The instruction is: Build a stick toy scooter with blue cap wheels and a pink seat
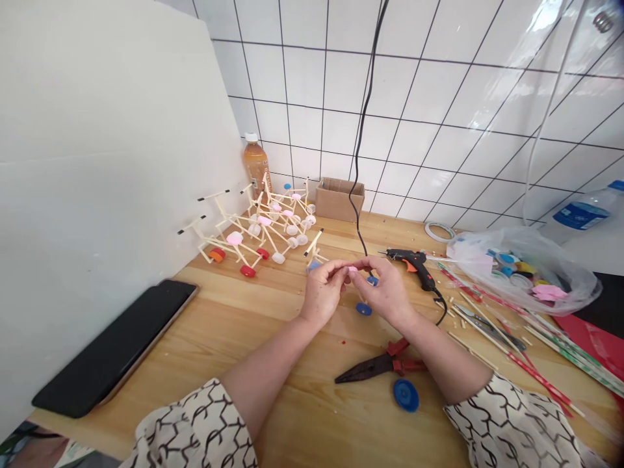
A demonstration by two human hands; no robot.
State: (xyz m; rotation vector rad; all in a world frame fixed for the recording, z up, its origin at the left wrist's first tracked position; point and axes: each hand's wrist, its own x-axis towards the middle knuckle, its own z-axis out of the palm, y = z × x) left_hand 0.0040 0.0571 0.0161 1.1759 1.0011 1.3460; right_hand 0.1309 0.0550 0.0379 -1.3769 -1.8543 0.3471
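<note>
My left hand and my right hand meet above the wooden tabletop, their fingertips pinching a small pink piece. Just beneath them stands a small stick model with blue bottle-cap wheels, partly hidden by my hands. A black hot glue gun lies just beyond my right hand. Dark long-nose pliers with red handles and a loose blue bottle cap rest nearer me, below my forearms.
Several finished stick models with red, orange and pink parts crowd the back left against a white board. A black phone lies at the left. On the right are a plastic bag of caps and scattered sticks.
</note>
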